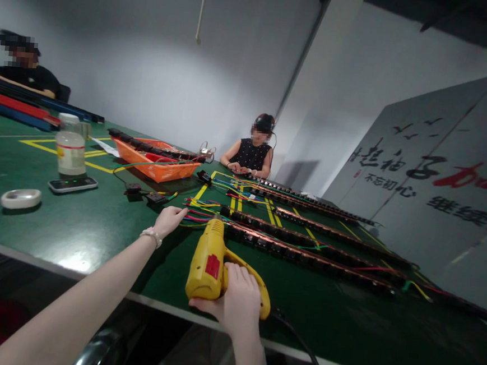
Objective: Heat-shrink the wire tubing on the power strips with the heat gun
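Note:
My right hand is wrapped around the handle of a yellow heat gun, whose nozzle points away from me toward several coloured wires. A black cord trails from its handle. Beyond the gun and to its left, my left hand pinches the ends of the wires, with a bracelet on that wrist. These wires run to a long black and copper strip lying across the green table. A second strip lies just behind it. The exact wires between my left fingers are too small to make out.
An orange basket holds more strips. Left of it are a bottle, a phone and a white tape roll. Black connectors lie near my left hand. Two people sit across the green table.

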`<action>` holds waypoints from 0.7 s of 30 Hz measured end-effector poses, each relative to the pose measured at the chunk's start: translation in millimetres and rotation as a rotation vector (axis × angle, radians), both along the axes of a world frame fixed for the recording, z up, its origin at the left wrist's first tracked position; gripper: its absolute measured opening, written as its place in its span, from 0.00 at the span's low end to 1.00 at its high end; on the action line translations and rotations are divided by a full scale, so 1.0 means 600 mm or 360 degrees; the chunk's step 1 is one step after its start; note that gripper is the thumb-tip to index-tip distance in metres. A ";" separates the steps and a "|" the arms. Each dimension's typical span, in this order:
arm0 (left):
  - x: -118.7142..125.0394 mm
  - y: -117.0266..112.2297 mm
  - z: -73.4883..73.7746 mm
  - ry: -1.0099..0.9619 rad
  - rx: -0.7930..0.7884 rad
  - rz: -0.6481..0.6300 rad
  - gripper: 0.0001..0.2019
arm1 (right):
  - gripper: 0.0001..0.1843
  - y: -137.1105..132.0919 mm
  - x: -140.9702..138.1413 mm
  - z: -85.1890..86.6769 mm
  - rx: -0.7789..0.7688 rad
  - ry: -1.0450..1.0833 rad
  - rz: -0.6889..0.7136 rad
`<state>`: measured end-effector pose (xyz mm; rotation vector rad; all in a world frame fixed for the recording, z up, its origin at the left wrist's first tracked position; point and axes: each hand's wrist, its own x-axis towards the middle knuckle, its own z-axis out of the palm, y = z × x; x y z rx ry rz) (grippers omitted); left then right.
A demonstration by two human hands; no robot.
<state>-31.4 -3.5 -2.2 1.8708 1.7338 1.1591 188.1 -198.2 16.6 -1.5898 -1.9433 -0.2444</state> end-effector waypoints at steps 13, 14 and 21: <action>0.003 -0.006 0.005 0.0025 -0.0031 0.0004 0.24 | 0.43 0.007 -0.005 -0.016 0.0061 -0.0021 -0.0083; 0.004 -0.007 0.006 0.0046 -0.0041 0.0018 0.24 | 0.43 0.006 -0.008 -0.017 0.0062 -0.0017 -0.0088; 0.004 -0.002 0.001 0.0099 0.0004 0.0040 0.25 | 0.40 -0.003 -0.056 -0.015 0.0083 -0.0039 -0.0060</action>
